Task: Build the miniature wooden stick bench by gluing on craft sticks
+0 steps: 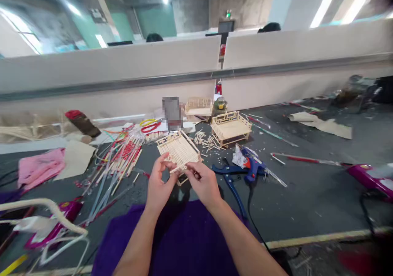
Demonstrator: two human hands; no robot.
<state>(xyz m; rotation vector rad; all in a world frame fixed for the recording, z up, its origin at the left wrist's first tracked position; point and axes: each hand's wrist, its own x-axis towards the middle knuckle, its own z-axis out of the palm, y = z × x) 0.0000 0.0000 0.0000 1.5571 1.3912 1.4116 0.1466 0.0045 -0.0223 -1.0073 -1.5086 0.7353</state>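
Between my two hands is a short piece of pale wooden sticks (179, 168), at the near edge of a miniature slatted bed-like frame (177, 150). My left hand (160, 182) pinches its left end with thumb and fingers. At the right end, my right hand (204, 181) has its fingertips closed on the same piece. Whether the piece is fixed to the frame is hidden by my fingers. Behind the frame, to the right, stands a finished-looking miniature bench (231, 129) with railings. A second one (199, 107) is farther back. Cut stick bits (206, 140) lie between them.
Right of my hands lie blue-handled cutters (231, 173) and a blue glue gun (252, 167) with its cable. Bundled sticks and plastic sleeves (123, 153) spread out on the left, near red-handled scissors (151, 126) and a pink cloth (41, 167). A low partition (123, 77) borders the back.
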